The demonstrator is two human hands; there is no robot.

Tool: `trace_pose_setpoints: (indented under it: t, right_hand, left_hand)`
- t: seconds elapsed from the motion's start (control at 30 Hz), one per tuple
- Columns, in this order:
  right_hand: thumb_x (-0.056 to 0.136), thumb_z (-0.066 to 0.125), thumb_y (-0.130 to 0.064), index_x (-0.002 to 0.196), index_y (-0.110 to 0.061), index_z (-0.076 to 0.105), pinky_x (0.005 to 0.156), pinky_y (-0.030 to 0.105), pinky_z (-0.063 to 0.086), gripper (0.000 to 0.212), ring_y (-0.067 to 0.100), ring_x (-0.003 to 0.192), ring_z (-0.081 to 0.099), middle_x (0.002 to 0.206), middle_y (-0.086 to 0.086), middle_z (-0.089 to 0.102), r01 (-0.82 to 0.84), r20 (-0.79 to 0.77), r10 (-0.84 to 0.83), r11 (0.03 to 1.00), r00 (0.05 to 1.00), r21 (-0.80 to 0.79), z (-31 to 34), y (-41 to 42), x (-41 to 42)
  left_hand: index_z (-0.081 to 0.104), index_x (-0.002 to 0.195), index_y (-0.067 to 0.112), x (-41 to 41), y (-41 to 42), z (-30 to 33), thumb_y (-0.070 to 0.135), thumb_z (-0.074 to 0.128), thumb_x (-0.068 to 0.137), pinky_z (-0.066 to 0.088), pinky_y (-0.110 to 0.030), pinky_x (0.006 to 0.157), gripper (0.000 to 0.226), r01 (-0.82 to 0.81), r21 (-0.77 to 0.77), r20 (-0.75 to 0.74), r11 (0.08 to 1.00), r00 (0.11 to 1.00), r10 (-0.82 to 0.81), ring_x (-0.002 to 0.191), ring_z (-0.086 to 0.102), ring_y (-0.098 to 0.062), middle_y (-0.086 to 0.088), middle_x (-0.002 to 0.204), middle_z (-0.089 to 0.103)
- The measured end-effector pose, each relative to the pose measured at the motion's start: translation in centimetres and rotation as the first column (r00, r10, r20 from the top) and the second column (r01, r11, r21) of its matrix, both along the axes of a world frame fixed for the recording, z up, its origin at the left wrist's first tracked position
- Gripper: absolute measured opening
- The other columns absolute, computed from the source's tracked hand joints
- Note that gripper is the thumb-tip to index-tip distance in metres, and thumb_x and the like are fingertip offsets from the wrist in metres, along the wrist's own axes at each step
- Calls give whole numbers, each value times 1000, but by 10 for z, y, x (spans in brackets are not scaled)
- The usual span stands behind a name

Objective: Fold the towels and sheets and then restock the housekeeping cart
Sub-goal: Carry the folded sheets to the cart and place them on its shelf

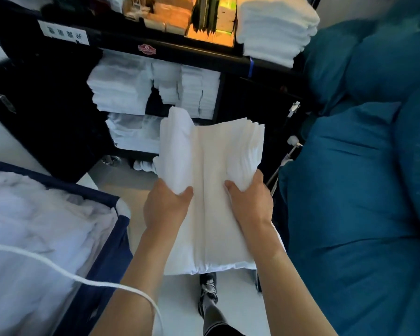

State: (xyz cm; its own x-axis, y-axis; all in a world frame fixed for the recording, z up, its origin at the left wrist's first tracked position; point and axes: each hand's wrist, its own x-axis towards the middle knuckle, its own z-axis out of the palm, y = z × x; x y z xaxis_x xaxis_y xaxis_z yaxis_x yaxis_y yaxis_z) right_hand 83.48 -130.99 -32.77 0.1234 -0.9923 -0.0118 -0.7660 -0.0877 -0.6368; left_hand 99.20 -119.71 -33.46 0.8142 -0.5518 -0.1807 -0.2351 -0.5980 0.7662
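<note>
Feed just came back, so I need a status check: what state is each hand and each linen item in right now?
left hand: grips the folded sheet's left side
right hand: grips its right side
folded sheet: held up before the cart
cart shelves: stacked with folded white linen
blue hamper: holds loose white linen

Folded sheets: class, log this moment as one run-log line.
left hand: grips folded sheets | right hand: grips same | cart: ahead, shelves part stocked | step: restocking

Single head view, looking steeply down, close over hands (pixel 209 204), facing cart (pixel 58 112)
</note>
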Motion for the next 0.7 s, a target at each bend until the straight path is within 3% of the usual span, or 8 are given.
trace_pose_setpoints:
  t: [0.1,0.23,0.33,0.5,0.63,0.7]
  right_hand:
    - [86,68,-60,131,-22,39,76,37,46,66,26,94,59,102,-1,58,-22,15,22,999,1000,28,-13,-48,14]
    - [87,66,-61,142,-23,35,87,40,49,74,31,108,61,119,5,63,-26,15,24,994,1000,106,-32,-111,27]
    - [87,68,-60,143,-22,38,92,42,50,74,33,110,61,121,8,63,-26,34,21,990,999,138,-46,-152,35]
    - [87,70,-57,143,-21,40,91,40,46,73,33,114,60,123,8,63,-45,46,38,983,998,176,-65,-206,54]
    - [87,70,-57,142,-23,40,93,40,47,71,31,114,60,125,7,63,-84,55,74,977,996,196,-73,-230,74]
    - [87,70,-57,143,-23,40,94,41,47,72,31,115,59,126,7,63,-108,47,100,972,994,208,-75,-239,89]
  left_hand:
    - [57,123,19,10,-47,-11,55,70,80,57,-43,83,58,-30,3,15,1000,999,30,96,66,-26,2,109,68]
    - [58,121,20,23,-108,-27,56,71,79,50,-34,71,57,-59,63,31,996,998,58,85,60,-20,7,100,63]
    - [56,119,15,31,-150,-38,55,75,79,50,-36,72,60,-84,120,43,989,996,79,87,61,-24,6,95,56]
    - [54,123,17,46,-199,-52,54,77,78,56,-42,83,62,-92,154,17,984,996,91,96,63,-26,1,107,62]
    - [53,120,14,62,-218,-60,56,77,78,51,-35,69,65,-136,201,30,970,991,132,84,59,-21,5,96,57]
    - [52,120,16,74,-222,-62,57,76,77,56,-37,72,64,-153,202,2,967,988,156,86,63,-21,4,99,60]
